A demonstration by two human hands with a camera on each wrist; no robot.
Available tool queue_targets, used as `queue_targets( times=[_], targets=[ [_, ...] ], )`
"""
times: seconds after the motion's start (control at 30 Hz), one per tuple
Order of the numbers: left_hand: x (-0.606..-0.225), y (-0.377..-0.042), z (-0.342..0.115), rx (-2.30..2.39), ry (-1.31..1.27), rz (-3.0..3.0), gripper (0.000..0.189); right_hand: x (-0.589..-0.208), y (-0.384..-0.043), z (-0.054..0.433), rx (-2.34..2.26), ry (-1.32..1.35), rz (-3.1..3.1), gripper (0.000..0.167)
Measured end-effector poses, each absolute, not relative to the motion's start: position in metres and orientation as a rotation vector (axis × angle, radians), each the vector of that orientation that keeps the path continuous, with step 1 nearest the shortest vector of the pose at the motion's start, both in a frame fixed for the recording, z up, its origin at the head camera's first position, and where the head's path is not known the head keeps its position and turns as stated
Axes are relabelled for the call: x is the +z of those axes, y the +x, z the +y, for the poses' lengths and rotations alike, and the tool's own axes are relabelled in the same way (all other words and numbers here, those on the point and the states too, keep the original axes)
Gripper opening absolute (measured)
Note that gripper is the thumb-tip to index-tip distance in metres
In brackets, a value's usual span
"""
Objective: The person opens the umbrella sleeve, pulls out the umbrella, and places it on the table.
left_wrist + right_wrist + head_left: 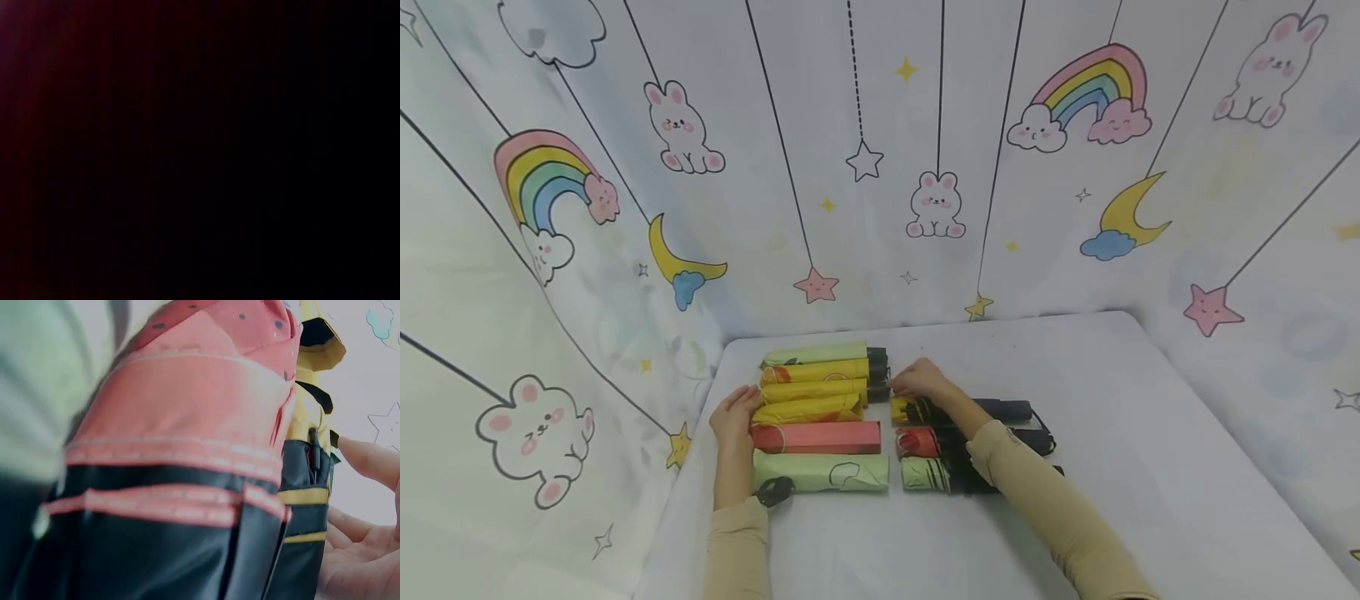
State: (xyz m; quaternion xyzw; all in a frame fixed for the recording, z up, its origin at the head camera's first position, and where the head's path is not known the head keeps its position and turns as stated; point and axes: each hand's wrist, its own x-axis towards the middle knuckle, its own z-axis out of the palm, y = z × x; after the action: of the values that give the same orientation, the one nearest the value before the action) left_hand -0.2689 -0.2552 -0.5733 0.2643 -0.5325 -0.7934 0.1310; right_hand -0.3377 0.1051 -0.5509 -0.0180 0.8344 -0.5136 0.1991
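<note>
Folded umbrellas and sleeves lie in two columns on a white table. My left hand (732, 414) rests at the left ends of the yellow ones, by a yellow umbrella (816, 392) with a black handle. At that handle's right end are the fingertips of my right hand (922, 380); whether they pinch it is hidden. In the right wrist view, my right hand's thumb (372, 459) extends beside a yellow-and-black umbrella (305, 512). A red-and-black umbrella (181, 412) fills the middle there. The left wrist view is almost black.
Above lie another yellow umbrella (820, 372) and a green one (816, 353). Below are a yellow sleeve (812, 410), a red sleeve (820, 437) and a light green sleeve (812, 472). A green-and-black umbrella (925, 473) lies under my right forearm. A patterned curtain (880, 250) stands behind.
</note>
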Motion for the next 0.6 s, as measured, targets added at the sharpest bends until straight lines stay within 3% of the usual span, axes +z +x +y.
queue_targets(
  times=[0.33, 0.5, 0.6],
  targets=[
    [-0.577, -0.27, -0.258, -2.335, 0.762, -1.51, 0.054, -0.545, -0.343, 0.088, -1.393, 0.065, 2.343, 0.04],
    [-0.581, -0.272, -0.259, -2.334, 0.774, -1.499, 0.053, -0.545, -0.341, 0.081, -1.585, 0.209, 2.18, 0.066],
    [-0.583, -0.271, -0.259, -2.336, 0.773, -1.492, 0.055, -0.546, -0.339, 0.079, -1.614, 0.235, 2.141, 0.07]
  ],
)
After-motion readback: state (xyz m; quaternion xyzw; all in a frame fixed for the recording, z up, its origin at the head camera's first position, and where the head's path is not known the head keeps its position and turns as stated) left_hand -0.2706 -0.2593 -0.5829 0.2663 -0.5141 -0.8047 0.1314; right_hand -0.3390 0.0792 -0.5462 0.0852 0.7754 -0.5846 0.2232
